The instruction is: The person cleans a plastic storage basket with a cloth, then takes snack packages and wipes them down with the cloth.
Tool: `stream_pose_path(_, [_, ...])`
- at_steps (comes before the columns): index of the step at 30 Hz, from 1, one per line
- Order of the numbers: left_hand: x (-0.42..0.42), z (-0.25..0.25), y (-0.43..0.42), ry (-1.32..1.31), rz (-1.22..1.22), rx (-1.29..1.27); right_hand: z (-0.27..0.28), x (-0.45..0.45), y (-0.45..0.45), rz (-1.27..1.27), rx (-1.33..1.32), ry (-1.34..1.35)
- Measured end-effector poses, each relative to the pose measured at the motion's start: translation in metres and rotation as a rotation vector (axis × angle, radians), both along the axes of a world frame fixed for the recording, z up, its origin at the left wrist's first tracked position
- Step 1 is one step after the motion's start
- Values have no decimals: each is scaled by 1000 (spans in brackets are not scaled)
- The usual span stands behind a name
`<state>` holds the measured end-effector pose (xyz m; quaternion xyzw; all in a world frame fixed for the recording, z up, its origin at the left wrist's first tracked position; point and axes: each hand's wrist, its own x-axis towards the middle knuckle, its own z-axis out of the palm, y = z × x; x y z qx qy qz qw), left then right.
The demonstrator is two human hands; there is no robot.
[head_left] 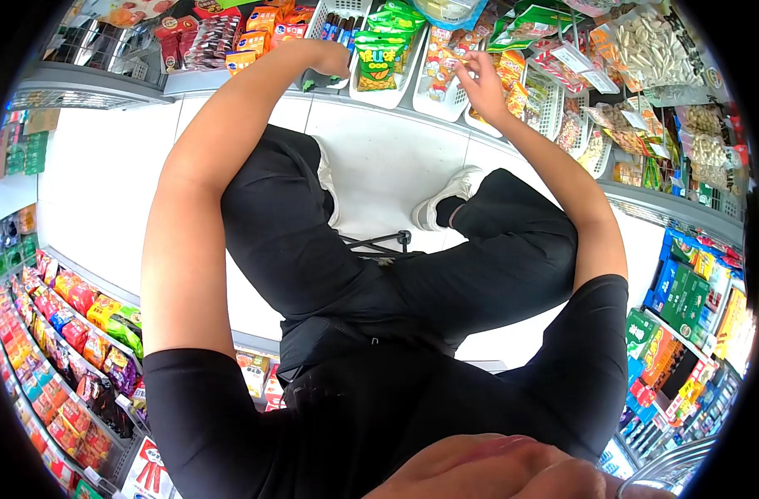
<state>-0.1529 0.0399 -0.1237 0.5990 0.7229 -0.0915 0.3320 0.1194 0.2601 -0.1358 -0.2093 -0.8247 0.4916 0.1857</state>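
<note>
My left hand is curled at the front of a white basket of dark blue packets. Below its fingers shows a dark item with some green, too small to name. Just right of this hand stand green snack bags in another white basket. My right hand is over a white basket of orange-and-white patterned packets. Its thumb and index finger are pinched together at a small yellowish thing that I cannot make out.
The baskets line a low shelf. Orange packets lie at left; bags of seeds and nuts at right. My shoes rest on white floor tiles. Snack shelves stand behind on the left, boxed goods on the right.
</note>
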Motion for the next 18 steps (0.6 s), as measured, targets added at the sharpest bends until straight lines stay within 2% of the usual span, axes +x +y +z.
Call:
stream_pose_path(2, [1,4,-3,14,20,-6,-29,5,14,-62,-109,-51])
stream_pose_path(5, [1,5,-3,-1,32,-40,-47,5,22,-285,-383,-105])
stream_pose_path(10, [4,6,0,-9,38,-113,-86,-7,67,-405,-573,-159])
stream_pose_path(14, [5,2,6,-33,48,-159,-101,-22,85,-428,-621,-224])
stream_pose_path(17, [6,-4,11,-42,7,-182,-107,-35,97,-465,-495,-158])
stream_pose_path(18, [9,-3,13,-49,9,-182,-108,-38,96,-477,-458,-32])
